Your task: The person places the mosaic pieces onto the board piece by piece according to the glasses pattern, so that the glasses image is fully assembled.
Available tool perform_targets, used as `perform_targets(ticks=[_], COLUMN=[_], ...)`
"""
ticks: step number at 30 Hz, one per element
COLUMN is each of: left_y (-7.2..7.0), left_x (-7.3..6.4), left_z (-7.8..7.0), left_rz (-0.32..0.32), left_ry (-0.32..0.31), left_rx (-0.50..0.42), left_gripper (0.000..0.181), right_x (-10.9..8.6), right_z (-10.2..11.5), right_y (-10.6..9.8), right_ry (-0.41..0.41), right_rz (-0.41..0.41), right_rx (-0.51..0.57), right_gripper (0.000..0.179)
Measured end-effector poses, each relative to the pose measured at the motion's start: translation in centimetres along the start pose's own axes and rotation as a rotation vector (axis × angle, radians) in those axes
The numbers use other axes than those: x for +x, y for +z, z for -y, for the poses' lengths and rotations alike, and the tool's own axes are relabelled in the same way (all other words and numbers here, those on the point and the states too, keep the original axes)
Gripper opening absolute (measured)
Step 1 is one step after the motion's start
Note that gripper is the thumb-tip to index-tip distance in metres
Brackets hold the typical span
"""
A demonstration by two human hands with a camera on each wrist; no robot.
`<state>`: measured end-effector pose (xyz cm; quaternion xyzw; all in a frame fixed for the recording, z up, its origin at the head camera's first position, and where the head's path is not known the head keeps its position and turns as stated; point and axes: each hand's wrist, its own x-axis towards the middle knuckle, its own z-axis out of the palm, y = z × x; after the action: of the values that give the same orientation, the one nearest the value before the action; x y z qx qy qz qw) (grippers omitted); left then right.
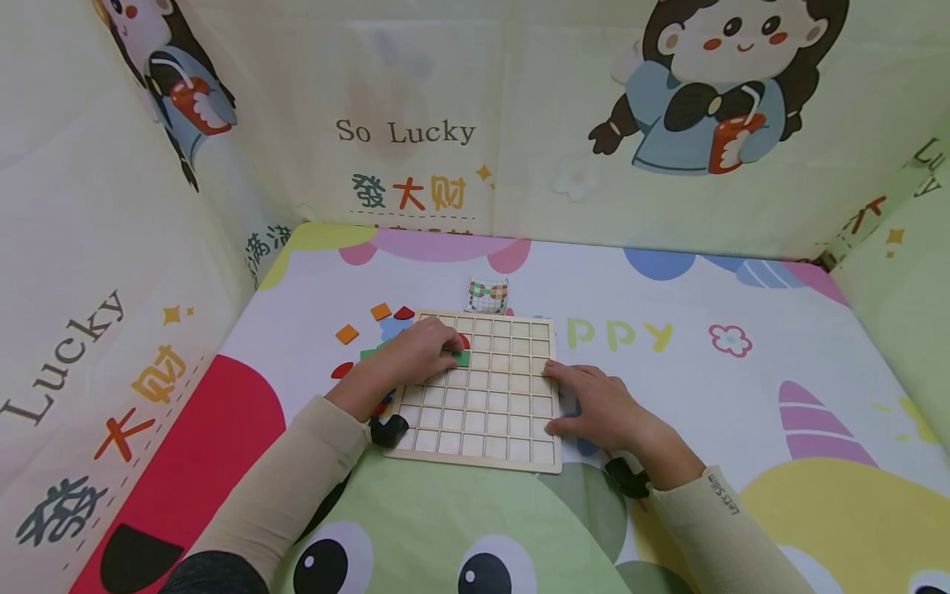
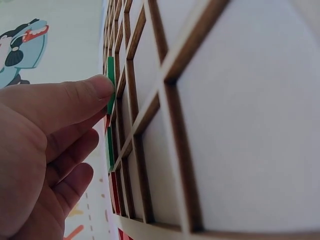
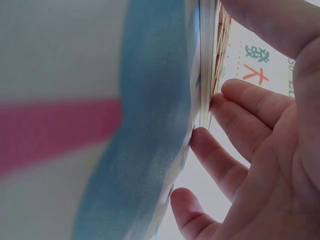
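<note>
A square wooden grid board (image 1: 475,421) lies flat on the patterned cloth. Over its upper left part, my left hand (image 1: 423,351) pinches a green tile (image 1: 463,359) with thumb and fingers, close above the cells. Just beyond the fingertips a red piece (image 1: 465,340) shows in the grid. The left wrist view has the thumb against the green tile (image 2: 110,82), with another green piece (image 2: 109,150) and a red one (image 2: 114,192) farther along the board. My right hand (image 1: 601,404) rests at the board's right edge, fingers fairly straight, fingertips touching its side (image 3: 205,65).
Loose pieces lie left of the board, among them orange squares (image 1: 346,334) and red pieces (image 1: 342,370); my left arm hides some. Behind the board is a small patterned card (image 1: 486,295). Printed cloth walls (image 1: 534,198) enclose the back and sides.
</note>
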<state>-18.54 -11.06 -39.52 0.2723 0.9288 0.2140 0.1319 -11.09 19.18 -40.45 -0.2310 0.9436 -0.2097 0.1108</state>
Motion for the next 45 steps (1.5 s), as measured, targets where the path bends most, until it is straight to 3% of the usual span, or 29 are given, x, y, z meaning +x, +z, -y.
perform_targets(ticks=[8,16,25,29,34,38,45], left_y=[-0.1,-1.3,-2.8,-3.2,-3.4,-3.5,-3.5], left_x=[-0.2,-1.2,-3.2,-4.1,-5.2,-6.1,-7.1], left_z=[-0.3,-0.4,0.9,1.9,2.8,3.5,4.8], left_rz=[0.008,-0.004,-0.072,-0.100,-0.128,-0.137,-0.138], left_ry=[-0.037,-0.122,-0.163,-0.174,-0.242,-0.296,-0.307], left_rx=[-0.020,-0.073,-0.091,-0.055,-0.032,-0.049,-0.064], left_gripper=[0.018,0.027,0.034,0.036,0.039,0.040,0.038], right_x=[0.0,-0.1,-0.1,-0.1,-0.1,-0.1,-0.1], right_z=[0.0,0.1,0.2,0.2,0.3,0.2,0.1], right_y=[0.0,0.0,-0.1,-0.2,-0.2,-0.1,0.0], right_ry=[-0.002,0.003,0.001,0.004,0.002,-0.005,-0.011], right_rz=[-0.001,-0.002,-0.001,0.003,0.005,0.002,0.002], right_rx=[0.001,0.008,0.003,0.003,0.001,0.002,-0.004], right_gripper=[0.078,0.078,0.077,0.077,0.077,0.077,0.077])
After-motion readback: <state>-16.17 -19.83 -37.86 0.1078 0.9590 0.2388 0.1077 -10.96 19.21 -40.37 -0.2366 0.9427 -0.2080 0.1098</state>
